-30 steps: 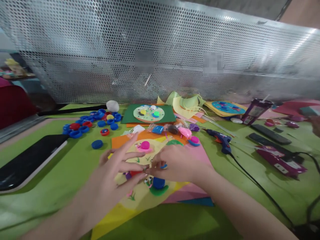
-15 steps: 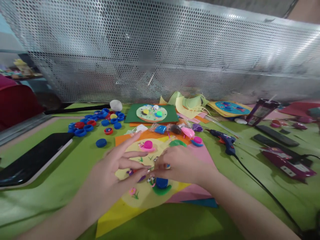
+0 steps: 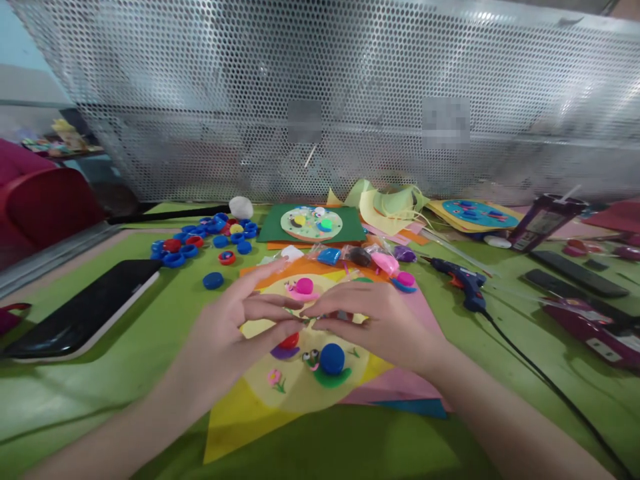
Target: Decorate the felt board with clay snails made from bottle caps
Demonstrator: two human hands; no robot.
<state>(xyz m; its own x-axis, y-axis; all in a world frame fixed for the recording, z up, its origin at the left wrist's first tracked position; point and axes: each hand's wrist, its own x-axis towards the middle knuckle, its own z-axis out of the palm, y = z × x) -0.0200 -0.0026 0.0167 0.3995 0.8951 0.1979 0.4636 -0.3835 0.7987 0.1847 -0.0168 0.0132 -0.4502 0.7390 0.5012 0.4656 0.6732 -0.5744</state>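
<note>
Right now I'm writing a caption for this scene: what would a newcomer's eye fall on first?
Probably the left hand and right hand, fingertips close together over a pale yellow paper in the middle, with a big blue cap on its near part. Next, the heap of mostly blue and red caps farther back on the left. Behind everything, a shiny metal screen full of holes spans the view.

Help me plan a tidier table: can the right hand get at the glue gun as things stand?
Likely yes: nothing tall stands between the right hand and the glue gun, though that hand seems busy beside the left hand.
</note>
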